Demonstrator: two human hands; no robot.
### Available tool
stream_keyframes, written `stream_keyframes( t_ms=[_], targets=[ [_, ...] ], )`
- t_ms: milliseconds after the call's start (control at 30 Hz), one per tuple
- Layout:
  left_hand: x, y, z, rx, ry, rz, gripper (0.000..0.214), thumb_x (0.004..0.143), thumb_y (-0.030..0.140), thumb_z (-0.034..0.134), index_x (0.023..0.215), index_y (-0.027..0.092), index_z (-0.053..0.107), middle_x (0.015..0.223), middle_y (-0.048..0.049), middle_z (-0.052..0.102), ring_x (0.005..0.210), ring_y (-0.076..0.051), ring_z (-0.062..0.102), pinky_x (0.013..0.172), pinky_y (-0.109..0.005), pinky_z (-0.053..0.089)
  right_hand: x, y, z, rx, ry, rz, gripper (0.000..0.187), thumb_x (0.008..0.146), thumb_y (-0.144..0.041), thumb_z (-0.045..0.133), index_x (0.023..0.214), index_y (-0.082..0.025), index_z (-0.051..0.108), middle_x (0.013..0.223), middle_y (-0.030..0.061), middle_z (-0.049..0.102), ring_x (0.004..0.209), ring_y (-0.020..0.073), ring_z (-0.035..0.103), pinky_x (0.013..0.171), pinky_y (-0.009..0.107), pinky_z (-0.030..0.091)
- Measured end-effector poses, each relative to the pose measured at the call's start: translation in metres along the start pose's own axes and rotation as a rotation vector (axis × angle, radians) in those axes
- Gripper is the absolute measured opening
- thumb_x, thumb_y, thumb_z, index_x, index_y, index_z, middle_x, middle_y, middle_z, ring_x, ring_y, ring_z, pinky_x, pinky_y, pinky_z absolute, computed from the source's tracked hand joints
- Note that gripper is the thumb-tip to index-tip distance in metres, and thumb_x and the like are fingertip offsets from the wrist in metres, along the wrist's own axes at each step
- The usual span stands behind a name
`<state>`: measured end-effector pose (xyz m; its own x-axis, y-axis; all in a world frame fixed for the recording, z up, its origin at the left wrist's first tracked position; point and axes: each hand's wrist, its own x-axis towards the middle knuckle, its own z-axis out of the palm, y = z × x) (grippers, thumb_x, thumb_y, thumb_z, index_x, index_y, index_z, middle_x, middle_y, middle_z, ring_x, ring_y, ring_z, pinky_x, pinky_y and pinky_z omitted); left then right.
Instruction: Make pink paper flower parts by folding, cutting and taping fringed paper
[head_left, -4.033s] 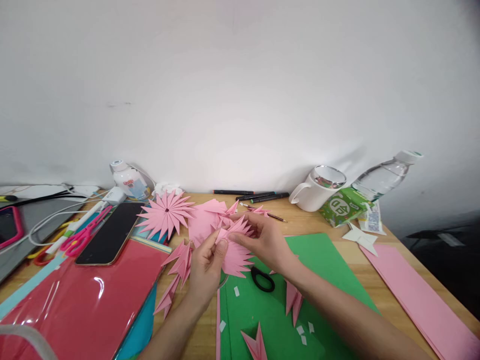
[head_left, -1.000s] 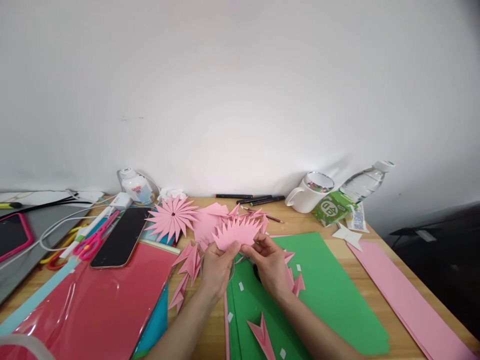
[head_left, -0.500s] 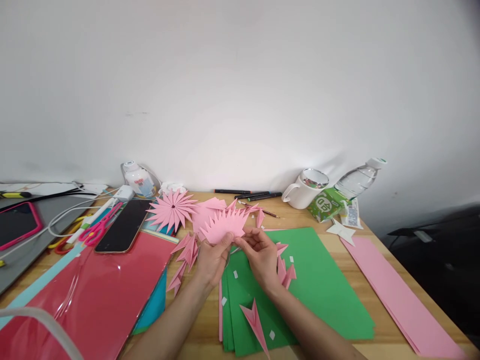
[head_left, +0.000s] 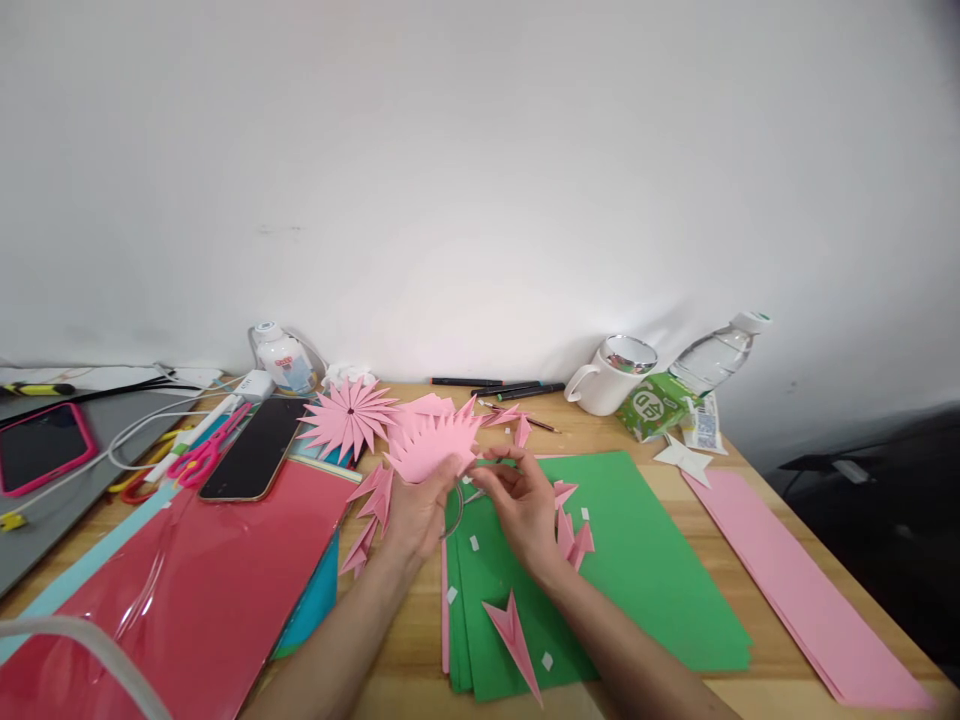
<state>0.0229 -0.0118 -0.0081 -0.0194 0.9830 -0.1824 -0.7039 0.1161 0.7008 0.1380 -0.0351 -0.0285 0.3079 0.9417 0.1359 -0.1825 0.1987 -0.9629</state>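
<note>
My left hand (head_left: 417,516) is closed on the lower edge of a spiky pink paper fan piece (head_left: 433,447), held up above the desk. My right hand (head_left: 517,502) is beside it, its thumb and forefinger pinched near the fan's right edge; what they pinch is too small to make out. A finished pink paper flower (head_left: 349,416) lies behind the fan. Folded pink petals (head_left: 373,503) lie left of my left hand, and others (head_left: 574,530) lie right of my right hand. One more pink petal (head_left: 512,629) rests on the green paper stack (head_left: 652,570).
A red sheet (head_left: 187,600) covers the left of the wooden desk. A black phone (head_left: 255,452), pink scissors (head_left: 199,460), a glue bottle (head_left: 281,358), pens (head_left: 495,387), a white mug (head_left: 611,375), a water bottle (head_left: 712,355) and pink strips (head_left: 795,590) surround the work.
The pink fan has turned and tilted left in my left hand. My right hand has come off its lower edge and risen a little beside it.
</note>
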Motion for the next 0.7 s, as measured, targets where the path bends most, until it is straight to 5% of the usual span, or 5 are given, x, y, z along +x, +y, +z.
stream_keyframes(
  t_ms=[200,333,433,600,700],
  targets=[
    [0.018,0.022,-0.009,0.006,0.117,0.032,0.035,0.047,0.017,0.09,0.073,0.012,0.067,0.076,-0.0055,0.075,0.081,-0.029,0.073,0.078,-0.043,0.058,0.029,-0.013,-0.025,-0.094,0.329,-0.169,0.031,0.073,-0.042,0.072,0.089,-0.017,0.061,0.075,0.0,0.064,0.063,0.0126,0.062,0.062,0.028,0.054],
    [0.02,0.021,-0.013,-0.037,0.086,-0.046,0.031,0.049,0.011,0.088,0.07,0.013,0.066,0.079,-0.0057,0.075,0.082,-0.028,0.073,0.081,-0.043,0.058,0.044,-0.019,-0.042,-0.246,0.394,-0.192,0.033,0.079,-0.049,0.063,0.079,-0.016,0.062,0.065,0.0003,0.063,0.06,0.0131,0.06,0.063,0.03,0.054],
    [0.019,0.022,-0.013,-0.038,0.077,-0.089,0.026,0.052,0.009,0.086,0.068,0.012,0.066,0.077,-0.0063,0.075,0.082,-0.029,0.074,0.082,-0.042,0.057,0.049,-0.027,-0.057,-0.357,0.233,-0.116,0.035,0.076,-0.05,0.065,0.083,-0.015,0.066,0.074,0.0044,0.069,0.067,0.0168,0.065,0.068,0.035,0.056],
    [0.021,0.034,-0.011,-0.11,0.148,-0.062,0.015,0.064,0.003,0.078,0.07,0.01,0.065,0.075,-0.0068,0.075,0.081,-0.027,0.074,0.088,-0.044,0.055,0.032,-0.056,-0.093,-0.881,-0.417,-0.045,0.027,0.072,-0.032,0.071,0.098,-0.025,0.07,0.111,0.0061,0.068,0.097,0.0249,0.065,0.079,0.039,0.054],
    [0.023,0.042,-0.01,-0.175,0.221,-0.042,0.014,0.072,-0.002,0.068,0.069,0.011,0.064,0.066,-0.0034,0.072,0.079,-0.026,0.074,0.087,-0.044,0.056,0.01,-0.067,-0.109,-1.243,-0.555,0.0,0.06,0.059,-0.017,0.078,0.115,-0.033,0.065,0.133,0.0059,0.055,0.117,0.0314,0.056,0.082,0.04,0.052]
  ],
)
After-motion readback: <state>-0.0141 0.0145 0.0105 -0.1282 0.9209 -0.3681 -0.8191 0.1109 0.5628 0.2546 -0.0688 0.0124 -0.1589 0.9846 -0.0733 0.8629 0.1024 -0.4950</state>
